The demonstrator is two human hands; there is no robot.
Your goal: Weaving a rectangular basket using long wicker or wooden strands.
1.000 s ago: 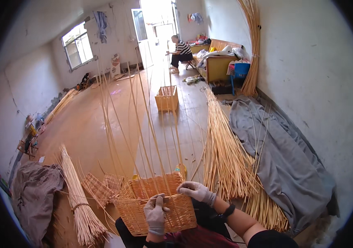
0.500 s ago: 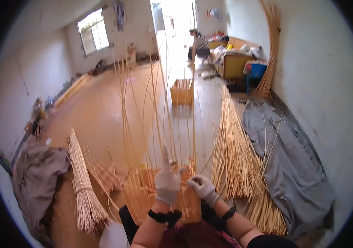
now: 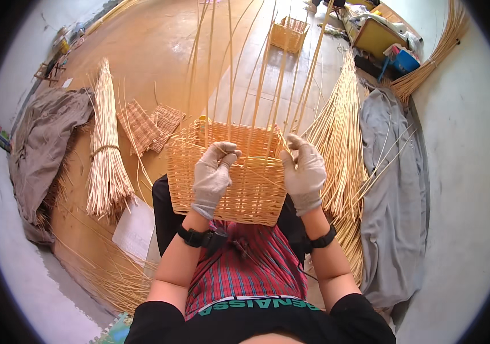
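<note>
view has tipped downward since half a second ago: the woven basket (image 3: pixel 250 192) now sits at the centre of the frame, on the person's lap, where it lay near the lower edge. main change: the left hand (image 3: pixel 211 178), then raised among the upright rods (image 3: pixel 231 69) with one finger extended, is now down at the near upper edge of the basket, centre of the frame. its thumb and fingers are drawn narrow, tips close together; cannot tell whether a strand is pinched there. right hand (image 3: pixel 305 175) stays by the upper right corner of the basket, just right of centre, thumb and forefinger a little apart; cannot tell if they hold anything. judgement: with both hands at the top of the near wall, attention is back on that edge; the uprights rise past it, unwoven above. a second basket (image 3: pixel 289 35) stands upper right of centre, apart from the work. tied bundle (image 3: pixel 107 126) and two woven panels (image 3: pixel 137 129) lie at left; loose rods (image 3: pixel 339 132) fan out at right.
</note>
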